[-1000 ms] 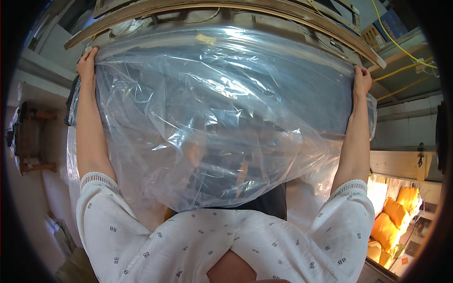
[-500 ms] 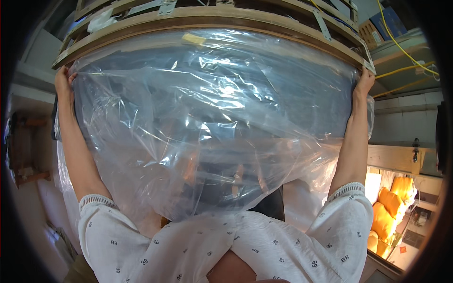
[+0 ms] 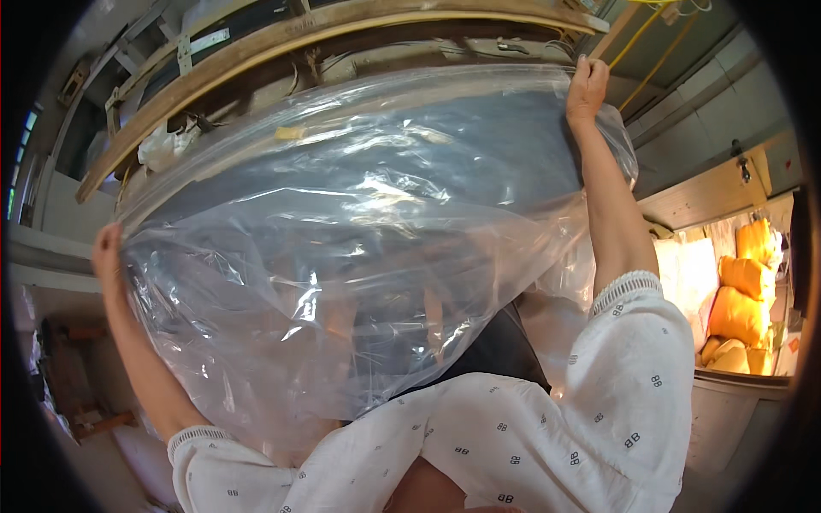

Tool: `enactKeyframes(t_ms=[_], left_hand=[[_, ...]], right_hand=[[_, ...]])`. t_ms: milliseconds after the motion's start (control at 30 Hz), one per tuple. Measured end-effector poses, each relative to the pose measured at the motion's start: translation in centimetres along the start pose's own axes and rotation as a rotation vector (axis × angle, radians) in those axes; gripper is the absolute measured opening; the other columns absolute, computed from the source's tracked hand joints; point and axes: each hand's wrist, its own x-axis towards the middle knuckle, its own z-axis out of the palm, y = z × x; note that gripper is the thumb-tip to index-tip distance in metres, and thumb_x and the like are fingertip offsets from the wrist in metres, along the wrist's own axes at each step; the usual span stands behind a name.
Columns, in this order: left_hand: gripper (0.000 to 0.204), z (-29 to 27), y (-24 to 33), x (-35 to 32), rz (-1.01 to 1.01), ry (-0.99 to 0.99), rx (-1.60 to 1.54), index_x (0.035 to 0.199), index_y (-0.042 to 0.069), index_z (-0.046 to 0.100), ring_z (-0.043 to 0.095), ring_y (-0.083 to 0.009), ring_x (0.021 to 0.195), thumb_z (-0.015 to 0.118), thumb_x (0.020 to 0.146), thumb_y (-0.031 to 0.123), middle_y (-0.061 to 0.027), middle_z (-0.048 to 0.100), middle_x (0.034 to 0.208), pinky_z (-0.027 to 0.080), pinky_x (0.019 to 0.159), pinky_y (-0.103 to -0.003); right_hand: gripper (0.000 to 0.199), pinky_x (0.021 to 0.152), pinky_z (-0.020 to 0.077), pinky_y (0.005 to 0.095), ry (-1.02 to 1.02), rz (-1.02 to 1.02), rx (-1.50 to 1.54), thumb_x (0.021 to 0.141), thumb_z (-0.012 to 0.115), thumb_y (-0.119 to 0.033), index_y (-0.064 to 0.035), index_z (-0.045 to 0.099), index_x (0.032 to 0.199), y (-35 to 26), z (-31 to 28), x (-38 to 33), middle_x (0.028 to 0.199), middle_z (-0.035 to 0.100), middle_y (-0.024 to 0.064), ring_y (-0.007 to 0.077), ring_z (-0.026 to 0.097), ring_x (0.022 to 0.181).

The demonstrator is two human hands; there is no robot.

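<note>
Spread wide between my hands is a large clear plastic sheet [image 3: 402, 184], wrinkled and glossy. Something flat and dark blue-grey shows through its upper part. My left hand [image 3: 107, 254] grips its left edge, with the fingers partly blurred. Higher up at the right, my right hand [image 3: 587, 90] is closed around the top right corner. A small yellow piece [image 3: 290, 132], perhaps tape, sits near the sheet's far edge. The lower part of the sheet hangs in loose folds against my body.
Beyond the sheet runs a long wooden rail [image 3: 282, 47] of a frame with metal brackets. A crumpled white plastic bag [image 3: 164, 147] hangs near its left side. Yellow cables [image 3: 637, 73] cross at the upper right. Orange bundles [image 3: 737, 309] lie in a bright area at right.
The sheet has come away from the wooden rail and tilted, its right side now higher. My left hand has dropped lower; my right hand has shifted up and left in view.
</note>
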Motion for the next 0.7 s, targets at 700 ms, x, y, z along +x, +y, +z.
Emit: enactKeyframes(t_ms=[700], left_hand=[[0.023,-23.3,1.3,-26.1,-0.292,0.087,1.456,0.093,0.008,0.064,0.057,-0.0330,0.090,0.056,0.074,0.019,-0.0169,0.060,0.094,0.047,0.074,-0.043]], right_hand=[[0.027,0.056,0.0366,0.0188,-0.938,0.453,0.875,0.076,0.061,-0.011,0.0014,0.056,0.100,-17.5,-15.0,-10.1,0.063,0.046,-0.0052,0.0030,0.042,0.060]])
